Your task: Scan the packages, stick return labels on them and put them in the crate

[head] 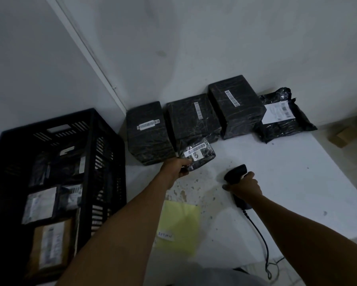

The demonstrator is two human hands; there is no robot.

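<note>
We're pinching a small black package [198, 156] by its near edge in our left hand [178, 168], holding it up with its barcode label and a handwritten mark facing us. Our right hand [244, 185] is gripping the black scanner [236, 174], fingers wrapped round its handle, its head pointing towards that package and its cable [258, 230] trailing back over the white table [287, 182]. Four more black packages [194, 118] are waiting along the wall; the black crate [103, 153] on our left is holding several parcels, and a yellow sheet [179, 226] is lying near us
</note>
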